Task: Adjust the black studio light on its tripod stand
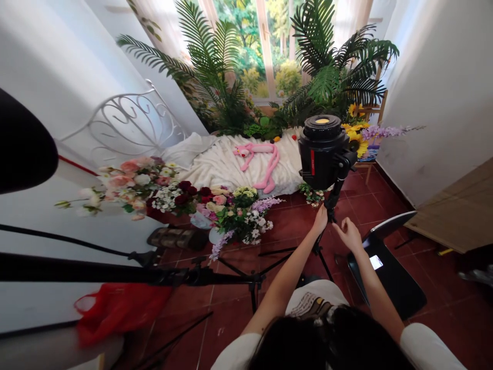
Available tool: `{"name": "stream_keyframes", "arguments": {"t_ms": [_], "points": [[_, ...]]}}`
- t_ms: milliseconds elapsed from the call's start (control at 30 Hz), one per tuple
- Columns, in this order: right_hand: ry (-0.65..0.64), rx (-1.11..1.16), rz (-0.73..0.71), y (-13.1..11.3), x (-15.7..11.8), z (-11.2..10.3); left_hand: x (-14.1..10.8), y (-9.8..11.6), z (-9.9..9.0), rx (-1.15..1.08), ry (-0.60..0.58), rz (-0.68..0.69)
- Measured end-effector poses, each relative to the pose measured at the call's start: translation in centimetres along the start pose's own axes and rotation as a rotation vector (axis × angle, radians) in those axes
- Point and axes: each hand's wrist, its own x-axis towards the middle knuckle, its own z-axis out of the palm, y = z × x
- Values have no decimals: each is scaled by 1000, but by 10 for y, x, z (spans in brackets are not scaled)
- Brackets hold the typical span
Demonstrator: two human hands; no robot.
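Observation:
A black studio light stands upright on a thin light stand, right of the middle. My left hand is closed around the stand just below the lamp's mount. Close by on the right, my right hand has its fingers bent and apart, with one digit pointing at the stand. Nothing shows between those fingers; whether a fingertip touches the stand, I cannot tell. The stand's legs spread over the floor beneath my forearms.
A black chair with a phone on it stands at right. Ahead, a pink plush toy lies on a cream blanket, fronted by flowers. A black boom pole crosses the left, above a red bag.

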Motion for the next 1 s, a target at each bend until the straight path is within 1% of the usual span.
{"name": "stream_keyframes", "arguments": {"t_ms": [133, 233, 300, 367, 433, 467, 533, 567, 600, 633, 700, 733, 767, 833, 867, 900, 933, 1000], "points": [[-65, -55, 59, 1, 5, 11, -2, 3, -2, 13, -22, 28], [-67, 56, 108, 6, 9, 21, -3, 5, -2, 17, -29, 44], [-40, 210, 182, 7, 11, 28, -3, 6, -2, 23, -33, 42], [-52, 428, 335, 5, 11, 36, -2, 6, -1, 24, -39, 23], [-136, 720, 488, 0, 11, 43, -1, 6, 0, 23, -27, 3], [-189, 875, 532, -3, 10, 45, -1, 6, 0, 24, -16, -2], [-266, 1125, 547, -8, 9, 47, 0, 6, 0, 28, 8, 5], [-287, 1194, 539, -10, 9, 47, 0, 6, 0, 32, 13, 8], [-302, 1218, 536, -10, 8, 46, 0, 6, -1, 37, 13, 8], [-322, 1193, 545, -10, 8, 44, -1, 7, -1, 42, 9, 4], [-328, 1009, 575, -6, 8, 40, -1, 7, -2, 48, -5, -4], [-290, 864, 571, -4, 7, 38, -2, 7, -3, 46, -17, -3], [-220, 700, 541, -2, 7, 35, -2, 7, -3, 41, -27, 2], [-45, 380, 406, 1, 5, 28, -2, 7, -3, 31, -35, 18], [24, 247, 321, 1, 5, 25, -3, 7, -3, 26, -32, 26], [61, 137, 244, 0, 5, 23, -2, 6, -3, 22, -25, 28], [68, 50, 182, -1, 5, 20, -2, 5, -3, 18, -20, 27], [29, -75, 95, -4, 8, 18, -2, 4, -3, 12, -23, 15]]}}
